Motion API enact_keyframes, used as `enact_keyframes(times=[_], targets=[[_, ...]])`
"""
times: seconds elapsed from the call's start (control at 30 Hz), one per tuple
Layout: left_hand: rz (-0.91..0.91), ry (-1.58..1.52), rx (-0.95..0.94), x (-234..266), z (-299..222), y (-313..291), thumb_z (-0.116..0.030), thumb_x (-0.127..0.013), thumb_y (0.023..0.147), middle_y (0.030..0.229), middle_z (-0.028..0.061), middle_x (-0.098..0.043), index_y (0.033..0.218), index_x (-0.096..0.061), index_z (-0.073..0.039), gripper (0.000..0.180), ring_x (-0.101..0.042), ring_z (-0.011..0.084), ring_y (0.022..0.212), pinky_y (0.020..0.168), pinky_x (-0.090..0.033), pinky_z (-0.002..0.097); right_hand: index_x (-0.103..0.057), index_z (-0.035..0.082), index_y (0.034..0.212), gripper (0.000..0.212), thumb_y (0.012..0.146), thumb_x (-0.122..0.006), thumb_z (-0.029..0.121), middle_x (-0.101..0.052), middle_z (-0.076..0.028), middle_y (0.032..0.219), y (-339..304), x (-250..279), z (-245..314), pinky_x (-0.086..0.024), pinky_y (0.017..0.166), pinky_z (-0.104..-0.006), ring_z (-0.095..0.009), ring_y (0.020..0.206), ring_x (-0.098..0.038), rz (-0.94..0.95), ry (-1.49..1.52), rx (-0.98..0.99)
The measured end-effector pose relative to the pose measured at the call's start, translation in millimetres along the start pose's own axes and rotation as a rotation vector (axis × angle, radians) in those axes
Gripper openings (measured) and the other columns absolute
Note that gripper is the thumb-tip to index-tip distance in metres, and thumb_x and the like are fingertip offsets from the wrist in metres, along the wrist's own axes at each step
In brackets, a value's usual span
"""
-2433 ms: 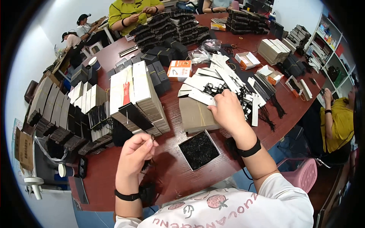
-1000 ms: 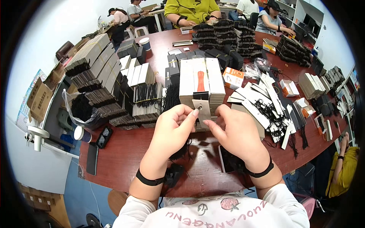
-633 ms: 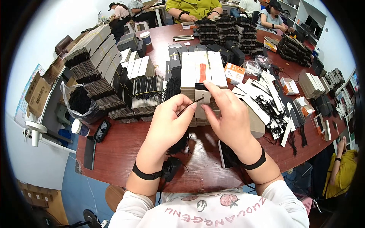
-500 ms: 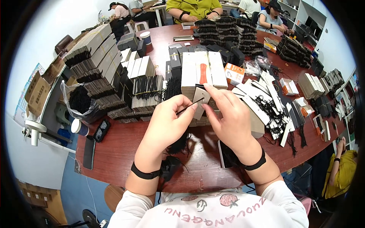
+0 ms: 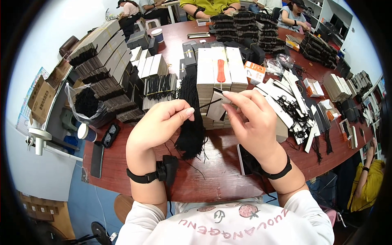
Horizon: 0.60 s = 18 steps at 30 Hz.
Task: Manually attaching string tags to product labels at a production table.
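Observation:
Between the finger and thumb of my right hand (image 5: pixel 254 118) is a small grey-white card tag (image 5: pixel 215 106), tilted, with a dark edge at its top. A black cord (image 5: pixel 204 106) runs from near the tag's hole to my left hand (image 5: pixel 163 122), which pinches it in closed fingertips. The cord is stretched fairly straight between both hands. Just below hangs a thick bundle of black cords (image 5: pixel 190 134) over the table. Behind the tag stand stacks of white-topped cards (image 5: pixel 205 65), with a red-handled tool (image 5: pixel 221 72) lying on top.
Tall stacks of corded cards (image 5: pixel 105 61) rise on the left of the red-brown table (image 5: pixel 212 179). Loose white strips and cords (image 5: pixel 288 102) spread at the right, near an orange-white box (image 5: pixel 255 72). A phone (image 5: pixel 97 159) and a paper cup (image 5: pixel 86 132) sit at the left edge. Several people work beyond.
My left hand has moved left, away from the tag, with the cord now stretched between. My right hand has shifted slightly right with the tag, and the view has moved a little.

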State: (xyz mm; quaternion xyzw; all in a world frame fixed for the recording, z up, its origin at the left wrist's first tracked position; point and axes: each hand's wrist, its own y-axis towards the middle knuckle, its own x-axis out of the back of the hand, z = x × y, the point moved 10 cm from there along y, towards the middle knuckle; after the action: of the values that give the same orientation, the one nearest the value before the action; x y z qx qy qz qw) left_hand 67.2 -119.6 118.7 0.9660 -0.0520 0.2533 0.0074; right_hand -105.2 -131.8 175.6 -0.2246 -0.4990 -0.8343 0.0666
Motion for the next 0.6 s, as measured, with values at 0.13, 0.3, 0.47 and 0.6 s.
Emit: enact_keyframes(times=[0.13, 0.3, 0.47, 0.6], targets=[[0.002, 0.109, -0.018, 8.0, 1.8, -3.5, -0.015, -0.052, 0.092, 0.062, 0.0043, -0.053, 0.083, -0.06, 0.001, 0.02, -0.048, 0.0103, 0.059, 0.056, -0.042, 0.0262, -0.063, 0.005, 0.098, 0.025, 0.075, -0.067, 0.0, -0.058, -0.01, 0.081, -0.8, 1.5, 2.6, -0.047, 0.057, -0.033, -0.025, 0.065, -0.058, -0.027, 0.047, 0.035], [-0.004, 0.159, -0.156, 15.8, -1.0, -6.9, -0.013, -0.049, 0.095, 0.065, -0.0044, -0.042, 0.082, -0.058, 0.0, 0.02, -0.035, 0.0056, 0.062, 0.056, -0.033, 0.0211, -0.064, 0.004, 0.098, 0.023, 0.075, -0.067, 0.0, -0.063, -0.011, 0.081, 3.1, -0.6, -2.1, -0.05, 0.057, -0.0296, -0.022, 0.066, -0.062, 0.021, 0.094, -0.02], [0.054, 0.08, -0.108, 21.0, 9.9, -8.6, -0.012, -0.047, 0.095, 0.069, -0.0057, -0.041, 0.086, -0.057, -0.001, 0.017, -0.033, 0.0054, 0.064, 0.058, -0.032, 0.0203, -0.067, 0.003, 0.092, 0.017, 0.076, -0.069, 0.003, -0.067, -0.01, 0.079, 4.4, -1.5, -19.3, -0.05, 0.054, -0.025, -0.016, 0.065, -0.064, 0.0, 0.224, -0.164], [0.072, -0.055, -0.049, 27.2, 16.1, -11.6, -0.012, -0.045, 0.096, 0.072, -0.0042, -0.045, 0.089, -0.055, -0.001, 0.016, -0.037, 0.0068, 0.067, 0.062, -0.035, 0.0211, -0.067, 0.002, 0.087, 0.014, 0.074, -0.07, 0.001, -0.065, -0.01, 0.077, 5.0, -0.8, -10.2, -0.049, 0.054, -0.0254, -0.017, 0.064, -0.063, -0.001, 0.201, -0.13]])
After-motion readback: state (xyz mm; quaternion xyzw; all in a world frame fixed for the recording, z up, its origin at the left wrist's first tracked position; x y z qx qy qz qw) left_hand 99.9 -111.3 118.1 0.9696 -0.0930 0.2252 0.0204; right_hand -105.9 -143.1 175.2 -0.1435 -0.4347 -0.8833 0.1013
